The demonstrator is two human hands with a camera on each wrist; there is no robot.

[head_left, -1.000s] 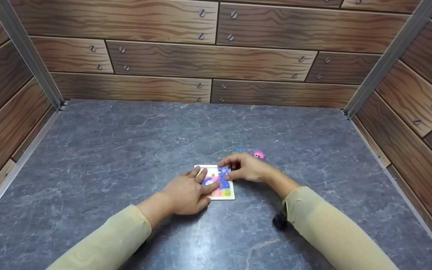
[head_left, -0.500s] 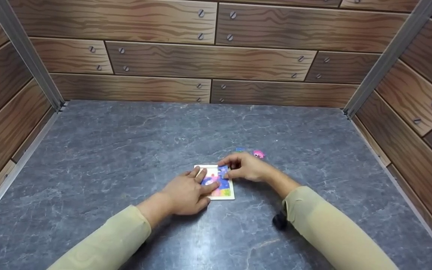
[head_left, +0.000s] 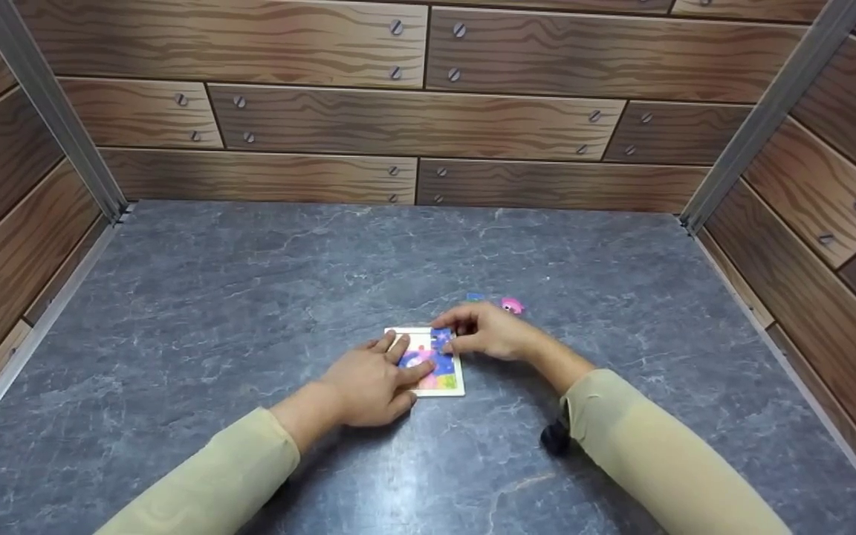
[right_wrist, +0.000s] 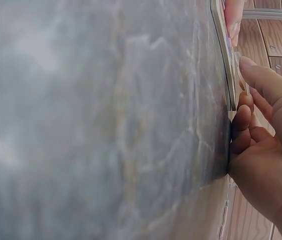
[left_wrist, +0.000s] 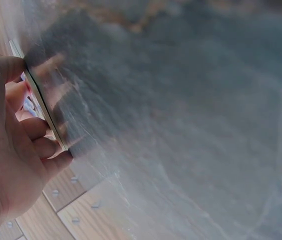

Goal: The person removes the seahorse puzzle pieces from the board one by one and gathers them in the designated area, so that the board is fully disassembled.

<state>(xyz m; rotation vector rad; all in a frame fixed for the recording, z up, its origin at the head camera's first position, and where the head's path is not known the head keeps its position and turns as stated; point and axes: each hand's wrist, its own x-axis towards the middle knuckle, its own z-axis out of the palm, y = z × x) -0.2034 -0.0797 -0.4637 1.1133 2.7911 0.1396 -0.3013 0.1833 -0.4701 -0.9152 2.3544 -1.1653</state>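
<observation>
Grey tabletop (head_left: 264, 282): full width; marbled, pale veins, slight sheen.
Wood-print panels (head_left: 324, 119): left, back and right of the tabletop; plank grain with screw heads.
Left sleeve (head_left: 205, 475): pale yellow-green fabric, cuff above the wrist.
Left hand (head_left: 368, 383): fingers spread, fairly straight, lying over the left part of the tray; thumb tip at its near edge.
Puzzle tray (head_left: 443, 394): thin, flat, white-rimmed rectangle on the tabletop, between the hands; some of its contents hidden by fingers.
Seated pieces (head_left: 443, 366): near part of the tray; blue, pink, orange and yellow-green print; pale tray bottom visible at the far side.
Blue puzzle piece (head_left: 440, 338): thin, patterned, at the tray's far right corner; whether fully seated, cannot tell.
Right hand (head_left: 493, 332): thumb and finger pinch the blue puzzle piece.
Loose blue-green piece (head_left: 475, 296): on the tabletop, just beyond the right hand, partly hidden.
Loose pink piece (head_left: 512, 305): right of that one, well apart from the tray.
Right sleeve (head_left: 666, 453): same fabric.
</observation>
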